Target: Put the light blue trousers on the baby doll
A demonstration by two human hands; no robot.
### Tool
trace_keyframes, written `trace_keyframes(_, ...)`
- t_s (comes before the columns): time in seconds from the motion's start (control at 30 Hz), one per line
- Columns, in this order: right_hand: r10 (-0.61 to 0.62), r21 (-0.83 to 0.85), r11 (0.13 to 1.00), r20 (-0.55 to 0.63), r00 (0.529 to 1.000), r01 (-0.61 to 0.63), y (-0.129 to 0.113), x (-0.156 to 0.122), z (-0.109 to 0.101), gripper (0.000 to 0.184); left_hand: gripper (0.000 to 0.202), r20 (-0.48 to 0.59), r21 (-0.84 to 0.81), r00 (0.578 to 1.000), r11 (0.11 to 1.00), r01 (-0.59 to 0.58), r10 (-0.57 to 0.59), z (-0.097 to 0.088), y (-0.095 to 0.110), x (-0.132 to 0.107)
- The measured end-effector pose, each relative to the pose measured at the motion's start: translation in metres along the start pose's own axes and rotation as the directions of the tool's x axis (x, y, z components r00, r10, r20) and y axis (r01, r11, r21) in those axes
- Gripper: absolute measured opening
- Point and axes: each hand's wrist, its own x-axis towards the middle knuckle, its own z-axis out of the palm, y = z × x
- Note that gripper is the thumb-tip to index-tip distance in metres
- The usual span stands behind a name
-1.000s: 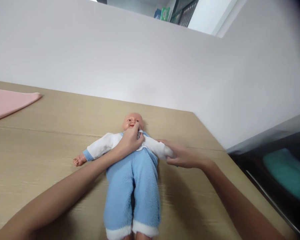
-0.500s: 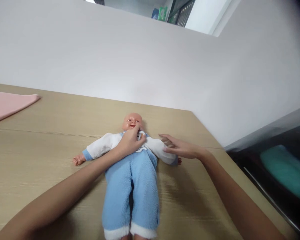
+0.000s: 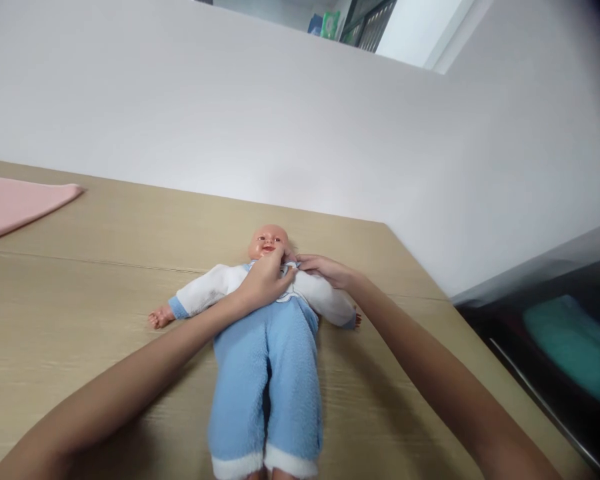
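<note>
A baby doll [image 3: 269, 373] lies on its back on the table, head toward the wall and arms spread. It wears a fleecy outfit with blue trousers and a white top. Across the doll's chest reaches my left hand [image 3: 265, 279], its fingers closed on the collar [image 3: 290, 265] just below the chin. My right hand [image 3: 327, 268] is at the other side of the collar, above the doll's white sleeve [image 3: 325, 300], with its fingertips pinched together there. The fingers of both hands partly hide the neckline, so any fastener cannot be made out.
On the far left of the wooden table [image 3: 105, 320] lies a pink cloth [image 3: 20, 203]. A white wall [image 3: 230, 127] rises behind the table. Beyond the right edge, a dark area holds a teal item [image 3: 570, 340]. A green packet [image 3: 330, 25] shows through the opening above.
My right hand has moved left from above the doll's sleeve to the collar, its fingers closing together. My left hand stays at the collar. The view has shifted slightly.
</note>
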Motion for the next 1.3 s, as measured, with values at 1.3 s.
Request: trace_keyframes(1.3,-0.284,-0.045,0.956,-0.369,0.885,0.289,0.042,-0.110,0.084,0.023,0.043,0.173,0.403,0.928,0.884,0.239,-0.329,-0.119,0.005,-0.082)
